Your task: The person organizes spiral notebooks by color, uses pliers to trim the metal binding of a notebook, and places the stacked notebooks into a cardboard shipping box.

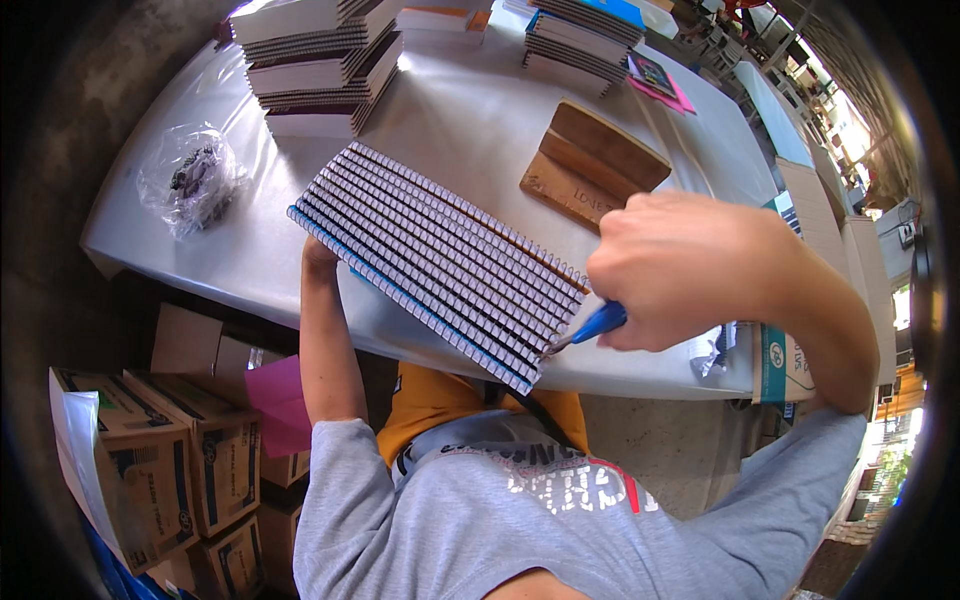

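A row of several spiral notebooks (440, 260) lies slantwise in front of me, pressed together with their white wire-bound spines facing up. My left hand (320, 252) is against the lower left end of this block and supports it; its fingers are hidden behind the notebooks. Closed in a fist, my right hand (665, 270) grips blue-handled pliers (600, 322). The metal tip of the pliers touches or is very close to the spine ends at the block's right end. Exactly what the jaws have between them is too small to tell.
Notebook stacks stand at the far left (315, 75) and far right (580, 45) of the silver-covered table (450, 110). An angled wooden block (590, 165) is beyond my right hand. A clear plastic bag (195, 180) sits left. Cardboard boxes (180, 470) are piled on the lower left.
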Motion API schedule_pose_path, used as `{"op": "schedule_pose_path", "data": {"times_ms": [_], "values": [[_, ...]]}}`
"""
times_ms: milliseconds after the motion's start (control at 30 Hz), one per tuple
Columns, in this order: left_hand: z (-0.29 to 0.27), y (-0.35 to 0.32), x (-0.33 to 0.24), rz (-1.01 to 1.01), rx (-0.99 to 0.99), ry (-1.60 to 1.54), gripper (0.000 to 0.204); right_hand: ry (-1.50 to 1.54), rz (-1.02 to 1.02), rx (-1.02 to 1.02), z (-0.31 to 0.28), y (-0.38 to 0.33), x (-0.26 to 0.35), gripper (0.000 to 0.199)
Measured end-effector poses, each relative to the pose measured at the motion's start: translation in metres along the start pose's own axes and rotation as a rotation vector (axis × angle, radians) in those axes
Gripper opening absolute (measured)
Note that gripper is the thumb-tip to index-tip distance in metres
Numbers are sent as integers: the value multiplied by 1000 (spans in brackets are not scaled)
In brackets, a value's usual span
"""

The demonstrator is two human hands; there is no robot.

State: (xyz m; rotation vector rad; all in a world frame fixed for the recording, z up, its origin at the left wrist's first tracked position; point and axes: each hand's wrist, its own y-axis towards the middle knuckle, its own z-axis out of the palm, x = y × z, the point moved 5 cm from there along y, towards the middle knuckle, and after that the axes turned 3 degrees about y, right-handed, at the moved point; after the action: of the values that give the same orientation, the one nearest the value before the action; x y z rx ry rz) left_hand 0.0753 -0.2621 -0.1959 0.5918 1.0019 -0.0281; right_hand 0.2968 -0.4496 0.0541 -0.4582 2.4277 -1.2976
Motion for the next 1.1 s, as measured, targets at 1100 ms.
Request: {"op": "schedule_pose_path", "data": {"times_ms": [1100], "values": [[-2, 0, -4, -15, 2, 43, 67, -197, -186, -420, -3, -5, 21, 23]]}}
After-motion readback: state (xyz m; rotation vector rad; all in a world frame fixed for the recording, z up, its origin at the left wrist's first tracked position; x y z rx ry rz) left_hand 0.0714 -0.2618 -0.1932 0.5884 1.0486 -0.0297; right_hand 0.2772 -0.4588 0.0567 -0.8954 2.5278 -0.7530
